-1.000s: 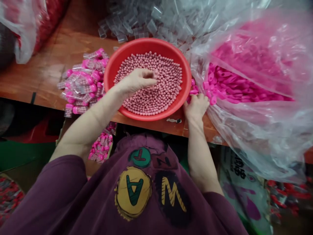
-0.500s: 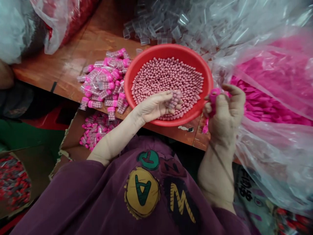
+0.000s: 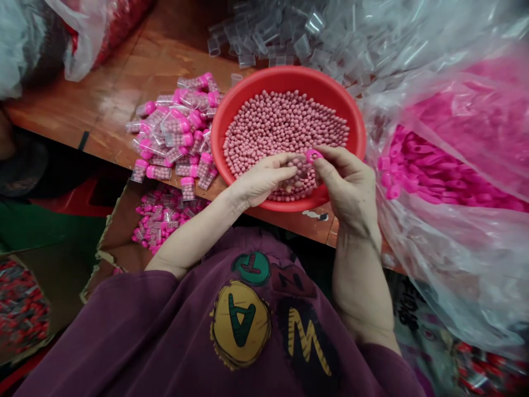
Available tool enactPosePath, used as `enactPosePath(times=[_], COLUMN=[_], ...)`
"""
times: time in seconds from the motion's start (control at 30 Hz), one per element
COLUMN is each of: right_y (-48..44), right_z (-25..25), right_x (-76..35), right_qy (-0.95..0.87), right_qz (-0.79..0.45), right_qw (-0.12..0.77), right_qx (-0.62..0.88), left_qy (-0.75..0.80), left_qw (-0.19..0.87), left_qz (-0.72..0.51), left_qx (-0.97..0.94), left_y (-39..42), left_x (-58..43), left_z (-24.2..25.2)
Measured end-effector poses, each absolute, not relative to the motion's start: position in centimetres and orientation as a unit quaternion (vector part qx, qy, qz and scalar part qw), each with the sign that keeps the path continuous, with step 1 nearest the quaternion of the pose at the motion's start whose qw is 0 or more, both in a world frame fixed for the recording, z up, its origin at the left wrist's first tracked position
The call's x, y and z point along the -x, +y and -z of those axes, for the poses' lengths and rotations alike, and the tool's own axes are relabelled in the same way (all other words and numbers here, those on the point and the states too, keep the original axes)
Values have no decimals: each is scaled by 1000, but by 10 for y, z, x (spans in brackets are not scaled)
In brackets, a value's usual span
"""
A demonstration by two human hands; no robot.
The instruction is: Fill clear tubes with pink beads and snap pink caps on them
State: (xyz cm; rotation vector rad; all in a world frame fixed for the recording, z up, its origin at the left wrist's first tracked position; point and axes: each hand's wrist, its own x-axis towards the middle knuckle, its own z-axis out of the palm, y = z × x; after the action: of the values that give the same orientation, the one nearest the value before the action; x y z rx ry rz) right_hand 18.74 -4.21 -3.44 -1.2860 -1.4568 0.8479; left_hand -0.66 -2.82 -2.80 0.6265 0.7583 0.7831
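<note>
A red bowl (image 3: 355, 129) full of small pink beads (image 3: 285, 124) sits on the wooden table. Both hands meet over its near rim. My left hand (image 3: 260, 179) grips a clear tube filled with beads (image 3: 301, 168). My right hand (image 3: 347, 182) pinches a pink cap (image 3: 313, 155) at the tube's top end; the two touch.
A pile of pink-capped filled tubes (image 3: 177, 132) lies left of the bowl, with more in a cardboard box (image 3: 159, 215) below the table edge. Empty clear tubes (image 3: 285, 38) lie behind the bowl. A plastic bag of pink caps (image 3: 438, 171) spreads to the right.
My right hand has brought the pink cap leftward from beside the bag to the top of the tube. My left hand stays over the bowl with the filled tube.
</note>
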Motion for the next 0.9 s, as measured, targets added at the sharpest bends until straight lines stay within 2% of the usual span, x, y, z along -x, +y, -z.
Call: enactPosePath(times=[0.2, 0.43, 0.63, 0.9], right_y=[-43, -41, -40, -41], right_z=[32, 24, 25, 22], right_x=[-194, -211, -215, -221], right_qy=[-612, -690, -689, -787], right_qz=[-357, -328, -332, -189], right_qw=[466, 386, 384, 318], right_qx=[530, 517, 517, 493], left_qy=[369, 372, 380, 397], left_qw=[797, 800, 810, 808], left_qz=[-360, -349, -338, -327], left_qx=[-314, -314, -291, -288], left_y=[-27, -29, -28, -26], left_x=[7, 6, 5, 4], left_z=[31, 23, 25, 22])
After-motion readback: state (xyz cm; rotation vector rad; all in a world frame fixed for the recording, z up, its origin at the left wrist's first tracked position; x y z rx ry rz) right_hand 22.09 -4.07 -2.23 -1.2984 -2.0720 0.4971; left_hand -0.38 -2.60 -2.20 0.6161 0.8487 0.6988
